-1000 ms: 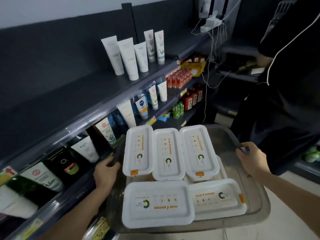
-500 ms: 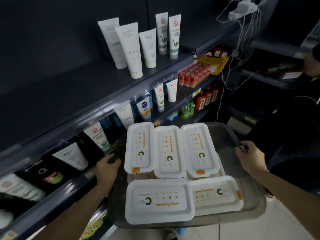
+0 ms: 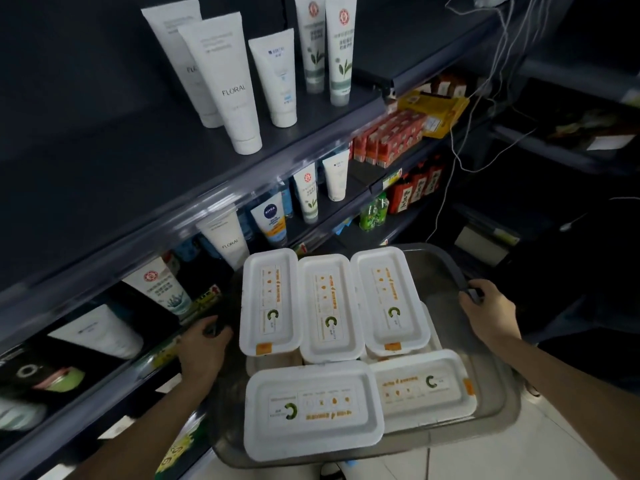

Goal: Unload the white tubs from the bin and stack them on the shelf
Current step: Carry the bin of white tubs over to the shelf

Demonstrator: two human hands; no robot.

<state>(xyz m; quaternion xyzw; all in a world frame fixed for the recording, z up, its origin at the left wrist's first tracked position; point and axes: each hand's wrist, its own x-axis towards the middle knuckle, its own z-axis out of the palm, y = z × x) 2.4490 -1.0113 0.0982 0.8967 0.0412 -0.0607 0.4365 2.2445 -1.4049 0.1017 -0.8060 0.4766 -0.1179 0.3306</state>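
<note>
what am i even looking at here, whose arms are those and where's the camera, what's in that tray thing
There is no machine here. The camera is worn on a person's head and looks forward and down, so the two bare arms coming in from the bottom belong to the wearer.

The left hand and the right hand each grip a dark handle on opposite ends of a see-through grey bin, holding it in front of a shop shelf.

In the bin lie white tubs with orange and green print on their lids. Five show on top: three side by side at the far end, two nearer the wearer, with more tubs partly visible beneath.

The upper dark shelf has upright white cosmetic tubes at its right end and bare space to their left. Lower shelves hold more tubes and small red boxes.
</note>
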